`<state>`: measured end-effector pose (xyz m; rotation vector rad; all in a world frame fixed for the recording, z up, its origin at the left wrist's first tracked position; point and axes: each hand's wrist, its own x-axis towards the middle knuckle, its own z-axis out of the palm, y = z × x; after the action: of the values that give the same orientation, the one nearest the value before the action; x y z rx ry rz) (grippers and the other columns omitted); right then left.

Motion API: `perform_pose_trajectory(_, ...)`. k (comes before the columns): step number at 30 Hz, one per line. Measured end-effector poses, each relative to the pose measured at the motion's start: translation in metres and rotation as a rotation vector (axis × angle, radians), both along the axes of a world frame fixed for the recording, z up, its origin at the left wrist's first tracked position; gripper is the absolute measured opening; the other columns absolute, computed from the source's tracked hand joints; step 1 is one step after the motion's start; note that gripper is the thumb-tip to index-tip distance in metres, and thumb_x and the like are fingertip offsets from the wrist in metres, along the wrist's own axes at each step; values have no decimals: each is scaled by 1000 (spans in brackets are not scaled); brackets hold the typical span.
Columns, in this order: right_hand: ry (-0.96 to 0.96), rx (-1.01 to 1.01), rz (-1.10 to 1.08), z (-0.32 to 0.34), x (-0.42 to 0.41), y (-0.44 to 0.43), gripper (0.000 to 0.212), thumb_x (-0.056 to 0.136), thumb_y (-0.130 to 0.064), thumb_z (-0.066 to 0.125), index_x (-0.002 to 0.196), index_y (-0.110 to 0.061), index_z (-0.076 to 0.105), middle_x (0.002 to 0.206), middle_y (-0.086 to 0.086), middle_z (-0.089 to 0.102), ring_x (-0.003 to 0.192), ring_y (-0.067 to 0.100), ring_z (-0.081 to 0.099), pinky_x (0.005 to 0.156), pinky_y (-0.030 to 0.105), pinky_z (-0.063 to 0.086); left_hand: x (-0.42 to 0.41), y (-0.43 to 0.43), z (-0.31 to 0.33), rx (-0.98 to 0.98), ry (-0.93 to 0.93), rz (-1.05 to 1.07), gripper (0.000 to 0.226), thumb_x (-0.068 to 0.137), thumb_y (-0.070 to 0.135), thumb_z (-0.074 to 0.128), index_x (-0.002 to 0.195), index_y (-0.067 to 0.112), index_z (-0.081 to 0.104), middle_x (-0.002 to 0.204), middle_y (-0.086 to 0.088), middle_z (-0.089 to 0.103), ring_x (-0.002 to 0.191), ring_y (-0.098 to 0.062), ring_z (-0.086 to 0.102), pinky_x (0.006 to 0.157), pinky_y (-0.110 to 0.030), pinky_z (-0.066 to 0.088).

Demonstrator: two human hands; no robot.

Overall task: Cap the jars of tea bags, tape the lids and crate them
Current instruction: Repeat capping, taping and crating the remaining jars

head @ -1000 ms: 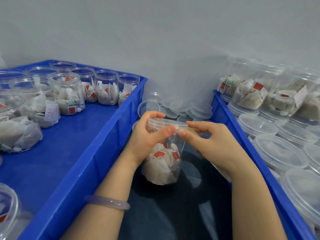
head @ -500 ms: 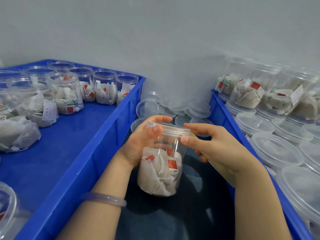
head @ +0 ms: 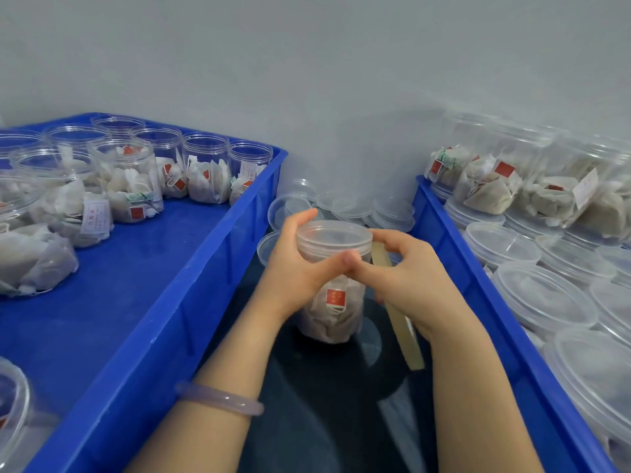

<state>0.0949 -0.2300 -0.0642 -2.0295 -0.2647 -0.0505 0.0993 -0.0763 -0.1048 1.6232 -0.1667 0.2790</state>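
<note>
Jar [head: 333, 302] looks light, thin-walled, slick: your left grip [head: 300, 268] clasps its neck, right grip [head: 406, 274] pinches tape [head: 403, 326]; hold below the lid [head: 334, 233].

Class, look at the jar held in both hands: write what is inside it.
Inside the jar lie pale tea bags, one with a red tag. The left hand and right hand, holding tape, cover its middle, so anything there is hidden.
</note>
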Motion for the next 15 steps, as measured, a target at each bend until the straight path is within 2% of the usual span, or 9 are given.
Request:
perform_pose_trajectory(2, -1, -43, 134, 3, -2, -3, 42, 64, -36, 80, 95, -55, 60, 101, -26, 63, 87, -5, 62, 69, 19, 50, 0, -4, -4, -33, -30, 68, 87, 50, 51, 85, 124, 27, 44, 112, 12, 57, 102, 1, 57, 78, -11, 49)
perform_pose_trajectory(4, -7, -99, 242, 5, -4, -7, 47, 66, -27, 80, 85, -64, 58, 95, -36, 62, 88, -12, 60, 71, 11, 49, 1, -3, -5, -61, -43, 92, 78, 50, 49, 78, 118, 27, 47, 106, 12, 59, 97, 0, 60, 74, -11, 49)
perform_pose_trajectory(6, -3, -82, 231, 6, -6, -8, 42, 61, -36, 82, 88, -58, 60, 94, -38, 62, 90, -12, 61, 73, 9, 48, 3, 1, -5, -84, -46, 95, 74, 51, 45, 77, 117, 25, 50, 105, 10, 61, 93, 1, 61, 72, -10, 48)
perform_pose_trajectory(8, 11, -40, 153, 7, -7, -7, 57, 50, -52, 80, 103, -48, 61, 98, -29, 63, 94, 2, 64, 80, 22, 52, 3, 7, -4, -103, -42, 86, 72, 52, 42, 77, 116, 24, 51, 104, 9, 62, 90, 2, 63, 72, -11, 49)
perform_pose_trajectory(9, -1, -47, 109, 7, -7, -6, 65, 51, -53, 79, 112, -42, 61, 101, -26, 62, 96, 7, 65, 77, 22, 51, 3, 9, -4, -120, -34, 74, 75, 49, 45, 78, 116, 24, 52, 104, 8, 63, 91, 0, 64, 74, -14, 51)
perform_pose_trajectory(10, -18, -64, 68, 8, -8, -5, 67, 55, -52, 79, 118, -37, 61, 101, -22, 62, 95, 9, 65, 72, 16, 49, 4, 12, -4, -142, -21, 62, 78, 45, 49, 76, 115, 23, 53, 105, 5, 63, 94, -5, 64, 77, -18, 52)
perform_pose_trajectory(11, -29, -75, 40, 9, -8, -5, 65, 59, -50, 79, 120, -34, 60, 99, -18, 63, 92, 8, 65, 65, 9, 45, 3, 13, -4, -168, -6, 47, 80, 42, 53, 75, 113, 23, 54, 107, 2, 64, 99, -12, 64, 81, -25, 53)
perform_pose_trajectory(13, -10, -65, 25, 11, -9, -6, 63, 61, -49, 78, 120, -32, 62, 90, -15, 66, 76, 1, 66, 52, 5, 43, 0, 13, -1, -205, 26, -2, 89, 32, 60, 79, 110, 24, 55, 111, -6, 64, 103, -23, 64, 86, -38, 54)
perform_pose_trajectory(15, 26, -57, 31, 12, -11, -7, 66, 58, -51, 77, 119, -29, 62, 85, -13, 67, 64, -1, 66, 51, 5, 44, -1, 12, -1, -208, 45, -60, 104, 24, 74, 79, 111, 22, 56, 113, -9, 64, 102, -24, 64, 82, -38, 55)
